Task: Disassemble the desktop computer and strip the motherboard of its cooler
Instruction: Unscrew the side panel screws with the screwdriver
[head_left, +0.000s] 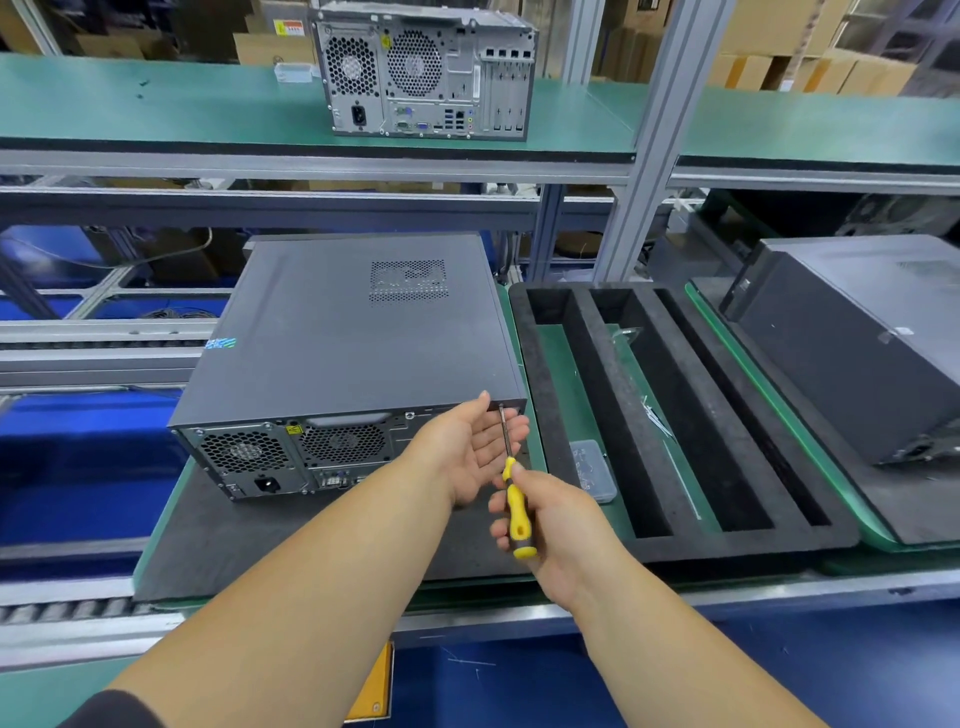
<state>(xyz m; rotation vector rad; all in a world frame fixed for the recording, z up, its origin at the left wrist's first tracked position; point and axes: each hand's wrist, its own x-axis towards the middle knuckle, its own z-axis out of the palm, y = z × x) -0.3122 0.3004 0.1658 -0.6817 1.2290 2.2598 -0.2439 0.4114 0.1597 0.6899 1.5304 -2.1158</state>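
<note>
A dark grey desktop computer (353, 338) lies on its side on a black mat (218, 545), its rear panel with fans and ports facing me. My right hand (550, 519) grips a yellow-handled screwdriver (517, 512). The screwdriver's tip sits at a screw near the top right corner of the rear panel. My left hand (472, 447) is held open, palm up, just under that corner and beside the shaft. The side cover is on, so the motherboard and its cooler are hidden.
A black foam tray (675, 415) with long slots lies to the right, with a small clear plastic box (592, 467) by it. Another dark computer case (857, 343) lies far right. A third computer (426, 67) stands on the upper green shelf (156, 114).
</note>
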